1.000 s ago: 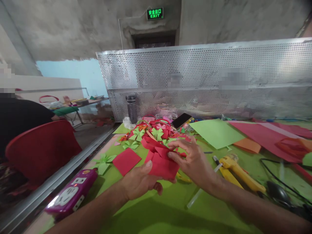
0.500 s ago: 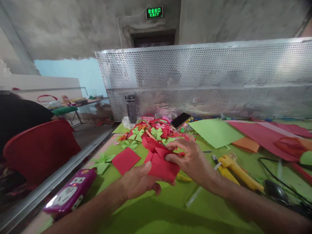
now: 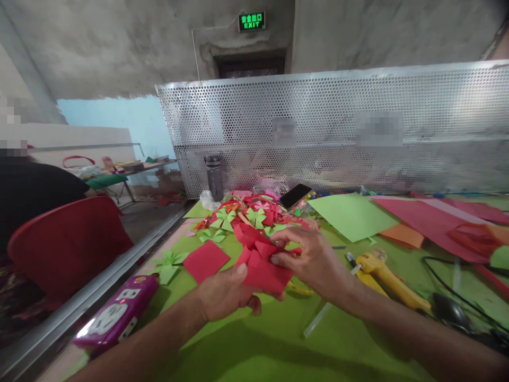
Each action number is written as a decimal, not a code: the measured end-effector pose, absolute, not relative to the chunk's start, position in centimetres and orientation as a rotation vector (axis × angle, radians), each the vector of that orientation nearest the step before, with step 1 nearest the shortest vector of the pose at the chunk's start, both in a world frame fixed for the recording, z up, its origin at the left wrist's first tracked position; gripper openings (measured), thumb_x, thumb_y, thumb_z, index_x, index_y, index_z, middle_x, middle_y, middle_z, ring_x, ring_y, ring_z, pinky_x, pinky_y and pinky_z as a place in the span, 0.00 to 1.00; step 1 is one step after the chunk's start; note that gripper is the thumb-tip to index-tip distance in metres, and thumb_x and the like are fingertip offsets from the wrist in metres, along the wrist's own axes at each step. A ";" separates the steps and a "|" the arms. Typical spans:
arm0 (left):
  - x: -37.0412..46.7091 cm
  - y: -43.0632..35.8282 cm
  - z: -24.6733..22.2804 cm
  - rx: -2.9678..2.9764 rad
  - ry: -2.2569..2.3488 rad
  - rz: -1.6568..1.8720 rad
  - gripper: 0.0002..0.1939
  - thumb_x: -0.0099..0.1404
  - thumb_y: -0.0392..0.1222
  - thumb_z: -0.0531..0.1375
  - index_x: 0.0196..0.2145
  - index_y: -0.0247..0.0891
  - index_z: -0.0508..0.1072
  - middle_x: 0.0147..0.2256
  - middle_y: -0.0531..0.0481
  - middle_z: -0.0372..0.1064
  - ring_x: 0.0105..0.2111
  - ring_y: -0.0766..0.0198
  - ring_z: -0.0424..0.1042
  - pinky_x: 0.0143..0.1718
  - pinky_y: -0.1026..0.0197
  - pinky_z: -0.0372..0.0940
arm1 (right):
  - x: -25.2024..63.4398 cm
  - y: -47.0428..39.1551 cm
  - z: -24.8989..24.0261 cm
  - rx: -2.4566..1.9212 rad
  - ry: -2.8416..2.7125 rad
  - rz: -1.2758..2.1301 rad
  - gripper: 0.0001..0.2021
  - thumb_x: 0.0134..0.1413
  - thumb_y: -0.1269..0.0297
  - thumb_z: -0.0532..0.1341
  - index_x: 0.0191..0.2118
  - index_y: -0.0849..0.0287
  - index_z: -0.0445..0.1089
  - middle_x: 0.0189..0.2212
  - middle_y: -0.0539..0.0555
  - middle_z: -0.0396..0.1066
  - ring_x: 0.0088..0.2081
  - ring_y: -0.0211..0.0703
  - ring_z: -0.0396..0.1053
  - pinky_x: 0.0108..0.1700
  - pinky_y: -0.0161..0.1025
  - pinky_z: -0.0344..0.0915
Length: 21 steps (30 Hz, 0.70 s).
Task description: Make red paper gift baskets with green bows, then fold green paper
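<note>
Red folded paper (image 3: 265,275) at six o'clock from view centre. Left hand (image 3: 226,294) grips its eight o'clock edge, thumb on top; right hand (image 3: 312,260) pinches near two o'clock. Likely light, easily creased; flat edges safest.

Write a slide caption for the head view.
The left hand and right hand hold folded red paper over a green tabletop, near a flat red square.

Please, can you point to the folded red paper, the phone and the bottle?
Folded red paper (image 3: 263,272), head view: on its flat side.
Phone (image 3: 295,196), head view: on its dark screen.
Bottle (image 3: 215,183), head view: on its grey body.
</note>
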State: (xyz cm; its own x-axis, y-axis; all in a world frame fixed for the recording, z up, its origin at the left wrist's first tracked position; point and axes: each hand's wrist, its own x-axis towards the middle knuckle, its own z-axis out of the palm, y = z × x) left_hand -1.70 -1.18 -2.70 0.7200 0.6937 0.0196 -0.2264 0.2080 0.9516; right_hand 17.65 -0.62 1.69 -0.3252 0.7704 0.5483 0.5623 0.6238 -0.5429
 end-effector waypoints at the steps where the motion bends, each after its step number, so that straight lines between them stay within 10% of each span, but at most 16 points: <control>1: -1.7 -1.1 -2.8 1.197 0.461 0.675 0.22 0.66 0.49 0.44 0.49 0.43 0.72 0.39 0.50 0.74 0.45 0.51 0.72 0.29 0.64 0.58 | 17.6 -0.6 1.7 -1.042 -2.020 0.341 0.07 0.46 0.73 0.66 0.34 0.58 0.72 0.30 0.50 0.74 0.34 0.41 0.69 0.37 0.38 0.62; 8: -1.8 -0.4 -3.4 1.123 0.365 0.691 0.30 0.57 0.64 0.56 0.48 0.41 0.71 0.40 0.43 0.74 0.42 0.50 0.73 0.27 0.64 0.61 | 17.6 -0.7 1.5 -0.990 -2.029 0.244 0.05 0.51 0.74 0.62 0.29 0.58 0.71 0.28 0.50 0.74 0.32 0.42 0.68 0.41 0.42 0.60; 21: -1.6 -0.1 -3.3 1.017 0.205 0.769 0.28 0.60 0.63 0.55 0.49 0.41 0.70 0.43 0.42 0.72 0.42 0.53 0.72 0.28 0.65 0.63 | 17.7 -1.1 0.9 -0.902 -2.011 0.000 0.07 0.56 0.72 0.58 0.36 0.58 0.73 0.34 0.55 0.76 0.36 0.46 0.72 0.42 0.46 0.65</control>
